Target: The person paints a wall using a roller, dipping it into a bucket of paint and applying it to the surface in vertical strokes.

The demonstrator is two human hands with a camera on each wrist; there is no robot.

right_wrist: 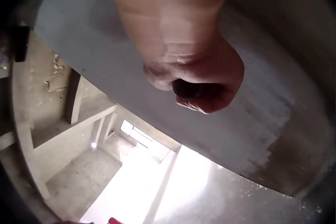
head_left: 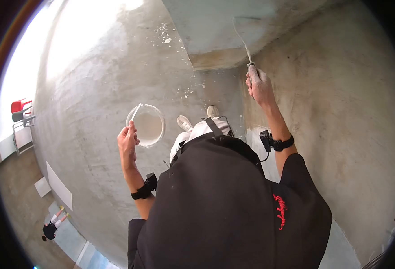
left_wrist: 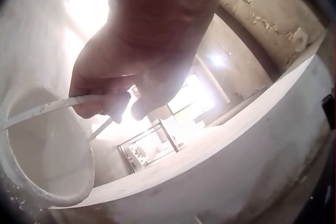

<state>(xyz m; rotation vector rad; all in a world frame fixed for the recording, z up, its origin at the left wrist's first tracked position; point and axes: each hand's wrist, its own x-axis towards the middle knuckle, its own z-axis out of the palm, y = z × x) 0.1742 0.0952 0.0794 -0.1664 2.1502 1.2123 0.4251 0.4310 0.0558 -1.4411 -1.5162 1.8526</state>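
Note:
My left hand (head_left: 128, 142) grips the handle (head_left: 136, 111) of a white bucket (head_left: 162, 117), which hangs by my left side with a pale coating inside. In the left wrist view the fingers curl round the same handle (left_wrist: 52, 107), with the bucket (left_wrist: 86, 174) tilted below. My right hand (head_left: 261, 87) is stretched forward and holds a paint roller (head_left: 243, 42) by its handle. Its thin bent rod reaches up to the wall (head_left: 206, 27), where the roller end blends into the pale paint. In the right wrist view, my right hand (right_wrist: 210, 82) hides most of the handle.
A bare brownish wall (head_left: 332, 112) rises close on my right. White splatters (head_left: 167, 41) mark the concrete floor (head_left: 89, 103). Stacked chairs (head_left: 20, 107) stand far left, near a white board (head_left: 59, 186). Another person (head_left: 50, 229) is behind at the lower left.

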